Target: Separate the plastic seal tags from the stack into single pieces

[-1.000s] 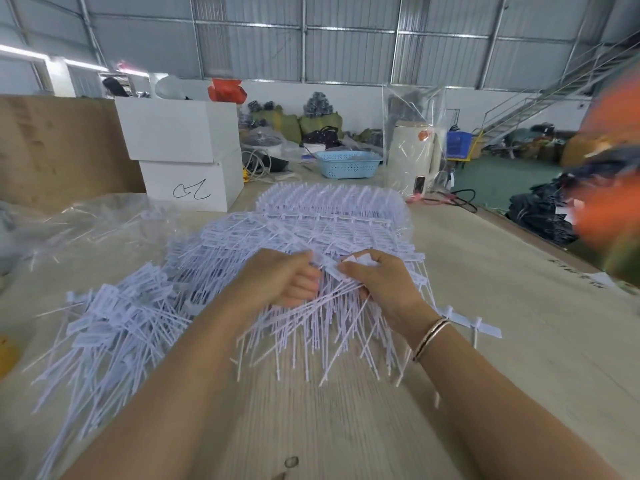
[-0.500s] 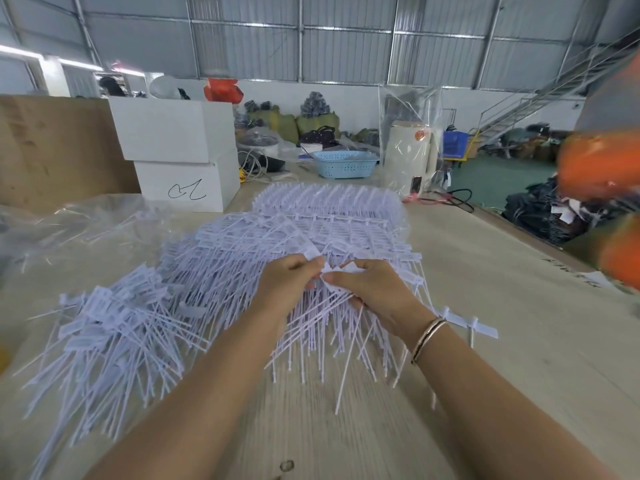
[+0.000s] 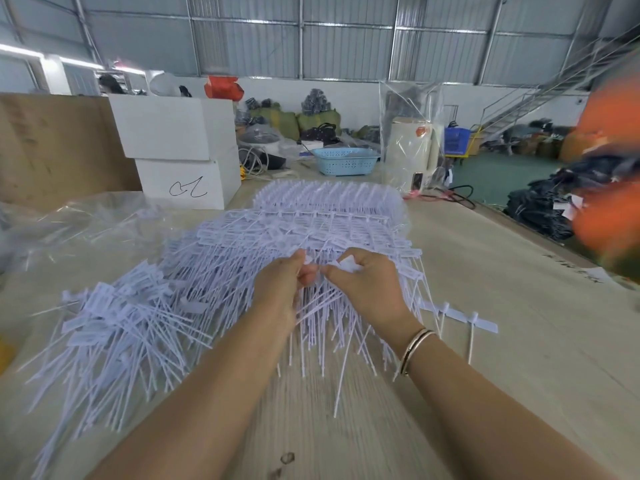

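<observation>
A big stack of joined white plastic seal tags lies in rows across the middle of the wooden table. To its left spreads a loose pile of single tags. My left hand and my right hand meet over the stack's near edge, fingertips almost touching. Both pinch the same strip of tags there. A flat tag head sticks up from my right fingers. Thin tag tails hang down below both hands. A short strip of three tags lies to the right of my right wrist.
Two stacked white boxes stand at the back left beside a brown board. Clear plastic sheeting lies at the left. A blue basket and a bagged white appliance stand behind the stack. A blurred orange shape fills the right edge.
My hands have come together, from apart on the stack to fingertip to fingertip. They have also lifted slightly away from me, and the tag tails under them have shifted.
</observation>
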Action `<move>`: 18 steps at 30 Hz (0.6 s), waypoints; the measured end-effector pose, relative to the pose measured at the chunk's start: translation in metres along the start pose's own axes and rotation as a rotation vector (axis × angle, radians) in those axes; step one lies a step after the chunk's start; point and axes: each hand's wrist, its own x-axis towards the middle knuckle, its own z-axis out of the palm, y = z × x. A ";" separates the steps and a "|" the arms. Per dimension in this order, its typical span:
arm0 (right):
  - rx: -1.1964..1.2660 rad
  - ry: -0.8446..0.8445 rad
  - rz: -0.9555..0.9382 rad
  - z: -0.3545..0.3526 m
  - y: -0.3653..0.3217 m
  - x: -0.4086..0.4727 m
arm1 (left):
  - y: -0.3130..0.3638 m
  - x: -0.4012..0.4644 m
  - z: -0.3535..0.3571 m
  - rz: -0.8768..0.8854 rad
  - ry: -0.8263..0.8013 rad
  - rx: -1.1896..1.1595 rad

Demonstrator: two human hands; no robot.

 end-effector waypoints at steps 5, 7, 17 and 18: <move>0.095 -0.163 0.123 -0.021 -0.010 0.004 | 0.003 0.001 -0.004 0.107 -0.084 0.204; 0.088 -0.182 0.196 -0.030 -0.010 0.006 | 0.004 0.001 -0.008 0.065 -0.162 0.231; 0.155 -0.133 0.270 -0.013 -0.005 0.012 | 0.006 0.000 -0.023 0.111 -0.276 0.480; 0.148 -0.143 0.279 -0.010 -0.005 0.011 | 0.008 -0.001 -0.025 0.114 -0.305 0.530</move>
